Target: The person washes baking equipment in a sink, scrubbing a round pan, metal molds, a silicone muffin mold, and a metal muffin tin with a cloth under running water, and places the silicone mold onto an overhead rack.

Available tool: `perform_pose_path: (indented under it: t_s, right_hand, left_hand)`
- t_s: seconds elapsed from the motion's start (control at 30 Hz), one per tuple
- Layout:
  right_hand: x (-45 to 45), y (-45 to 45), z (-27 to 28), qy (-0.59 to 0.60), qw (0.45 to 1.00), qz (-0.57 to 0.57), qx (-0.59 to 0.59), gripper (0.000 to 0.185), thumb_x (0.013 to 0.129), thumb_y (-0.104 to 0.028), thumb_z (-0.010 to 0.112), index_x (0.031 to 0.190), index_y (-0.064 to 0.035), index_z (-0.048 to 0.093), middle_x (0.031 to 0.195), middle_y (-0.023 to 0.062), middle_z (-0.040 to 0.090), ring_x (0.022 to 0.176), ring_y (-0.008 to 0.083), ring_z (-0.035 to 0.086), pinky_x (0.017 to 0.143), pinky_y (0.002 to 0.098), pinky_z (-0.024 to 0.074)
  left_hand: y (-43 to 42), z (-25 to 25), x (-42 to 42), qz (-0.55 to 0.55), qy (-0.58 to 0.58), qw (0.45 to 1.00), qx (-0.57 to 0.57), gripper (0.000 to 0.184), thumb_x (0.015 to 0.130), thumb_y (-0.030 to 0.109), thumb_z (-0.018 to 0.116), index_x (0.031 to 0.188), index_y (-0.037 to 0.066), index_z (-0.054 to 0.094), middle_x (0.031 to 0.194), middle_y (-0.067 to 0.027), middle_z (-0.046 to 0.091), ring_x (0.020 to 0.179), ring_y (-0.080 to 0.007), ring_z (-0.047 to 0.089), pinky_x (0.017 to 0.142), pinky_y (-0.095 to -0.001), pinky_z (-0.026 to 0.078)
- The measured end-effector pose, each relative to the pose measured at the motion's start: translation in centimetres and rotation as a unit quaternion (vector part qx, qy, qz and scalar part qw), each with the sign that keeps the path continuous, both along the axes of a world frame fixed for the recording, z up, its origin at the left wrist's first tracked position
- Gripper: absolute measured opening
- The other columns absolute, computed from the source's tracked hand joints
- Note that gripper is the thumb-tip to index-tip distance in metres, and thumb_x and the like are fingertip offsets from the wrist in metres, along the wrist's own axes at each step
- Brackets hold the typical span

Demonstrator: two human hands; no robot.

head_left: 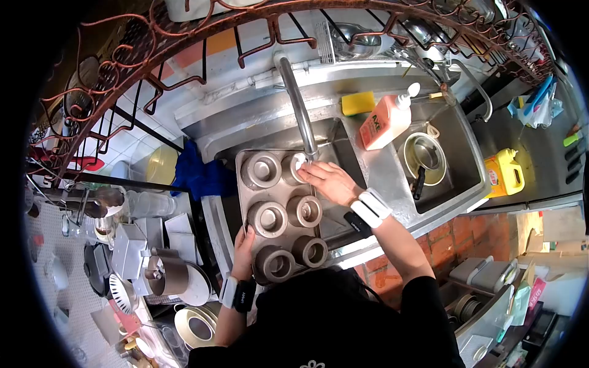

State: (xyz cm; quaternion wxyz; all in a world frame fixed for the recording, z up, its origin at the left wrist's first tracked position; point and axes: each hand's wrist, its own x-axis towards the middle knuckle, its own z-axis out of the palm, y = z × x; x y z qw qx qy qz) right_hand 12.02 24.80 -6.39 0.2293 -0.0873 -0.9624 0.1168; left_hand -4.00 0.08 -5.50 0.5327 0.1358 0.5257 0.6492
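A metal baking tray (283, 191) with several round cups lies over the left sink basin, below the faucet (297, 104). My left hand (243, 248) holds the tray's left edge near its lower end. At the upper right cup is my right hand (328, 181), its fingers together under the spout, with something white and small at the fingertips that I cannot make out. Water or foam seems to be there, but this is unclear.
A pink soap bottle (385, 122) and a yellow sponge (358, 103) stand on the divider. The right basin (451, 178) holds pans. Left are a blue cloth (199, 172) and stacked dishes; a yellow jug (505, 173) is at right. A metal rack (245, 24) arches overhead.
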Motion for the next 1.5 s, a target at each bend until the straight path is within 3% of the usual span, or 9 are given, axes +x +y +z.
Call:
perform_pose_path:
  t_s: [0.17,0.57,0.7,0.77,1.03,1.17,1.3,1.43,1.5]
  right_hand:
    - [-0.6,-0.8,1.6,-0.041,0.976,-0.09,-0.195,0.036,0.075,-0.005,0.052,0.111,-0.0083,0.051,0.107,0.0092,0.053,0.102,0.0249,0.051,0.083,0.0348,0.0462]
    - [-2.6,-0.6,0.6,-0.202,0.969,-0.137,0.037,0.034,0.076,-0.011,0.049,0.109,-0.0096,0.057,0.087,0.0124,0.057,0.079,0.0275,0.059,0.063,0.0338,0.0527]
    - [-2.9,1.3,-2.2,-0.112,0.963,-0.118,-0.216,0.035,0.067,-0.01,0.058,0.101,-0.0038,0.06,0.082,0.0171,0.064,0.078,0.0273,0.062,0.071,0.0352,0.0491]
    - [-2.5,1.8,-1.7,-0.061,0.81,-0.071,-0.579,0.038,0.066,-0.011,0.058,0.104,-0.0078,0.059,0.085,0.0169,0.063,0.08,0.0315,0.061,0.072,0.0364,0.0469]
    - [-2.1,-0.6,0.5,-0.259,0.94,-0.094,0.2,0.02,0.082,-0.018,0.05,0.099,-0.0165,0.06,0.091,0.0075,0.052,0.078,0.0216,0.056,0.058,0.0323,0.0482]
    - [-2.0,-0.7,0.1,-0.145,0.939,-0.149,0.275,0.018,0.08,-0.019,0.051,0.095,-0.0128,0.06,0.095,0.0064,0.041,0.081,0.0198,0.051,0.056,0.0303,0.0475]
    - [-3.1,0.6,-2.4,-0.246,0.957,-0.146,-0.046,0.021,0.084,-0.021,0.046,0.102,-0.015,0.055,0.084,0.0104,0.06,0.077,0.027,0.061,0.06,0.0403,0.0489]
    - [-2.0,0.5,-4.3,-0.084,0.929,-0.104,-0.346,0.021,0.081,-0.011,0.052,0.101,-0.0066,0.058,0.086,0.0137,0.063,0.081,0.026,0.061,0.071,0.0357,0.048]
    - [-0.6,-0.2,-5.0,0.082,0.602,-0.116,-0.786,0.018,0.081,-0.014,0.054,0.095,-0.0038,0.059,0.075,0.0074,0.06,0.068,0.0146,0.059,0.059,0.0282,0.0467]
  left_hand:
    - [0.6,1.1,0.1,0.006,0.016,1.0,0.008,0.038,0.094,0.026,0.042,0.121,0.0,0.045,0.111,-0.0076,0.054,0.1,-0.0155,0.052,0.087,-0.0279,0.041]
    - [2.2,3.1,0.1,-0.081,0.218,0.973,0.002,0.029,0.093,0.025,0.045,0.105,0.0,0.053,0.093,-0.0015,0.056,0.085,-0.0089,0.048,0.077,-0.0233,0.039]
    - [1.9,2.2,1.4,-0.037,0.243,0.969,0.004,0.028,0.091,0.024,0.048,0.103,0.0,0.054,0.089,-0.0002,0.055,0.082,-0.0082,0.046,0.076,-0.0234,0.038]
    - [1.8,1.9,1.0,-0.046,0.257,0.965,0.01,0.029,0.091,0.025,0.049,0.104,0.0,0.053,0.091,-0.0011,0.056,0.084,-0.0087,0.047,0.077,-0.0239,0.039]
    - [1.9,2.9,-0.9,-0.089,0.184,0.979,-0.02,0.034,0.092,0.027,0.047,0.111,0.0,0.052,0.1,-0.0042,0.058,0.09,-0.0108,0.053,0.079,-0.0251,0.042]
    - [2.3,4.4,-2.3,-0.047,0.011,0.997,-0.054,0.036,0.092,0.029,0.047,0.115,0.002,0.05,0.101,-0.005,0.059,0.09,-0.0121,0.056,0.078,-0.0262,0.045]
    - [3.0,4.3,-1.2,-0.133,0.286,0.949,-0.006,0.032,0.092,0.026,0.047,0.112,0.002,0.052,0.098,-0.0036,0.059,0.087,-0.0099,0.053,0.077,-0.0244,0.043]
    - [1.8,3.1,-0.2,-0.066,0.146,0.987,-0.027,0.029,0.091,0.025,0.048,0.106,0.0,0.054,0.095,-0.0022,0.058,0.085,-0.009,0.051,0.076,-0.0235,0.04]
    - [0.5,1.5,-0.8,-0.059,0.201,0.977,-0.037,0.031,0.092,0.027,0.047,0.108,0.001,0.053,0.096,-0.0024,0.058,0.088,-0.0094,0.051,0.079,-0.0242,0.04]
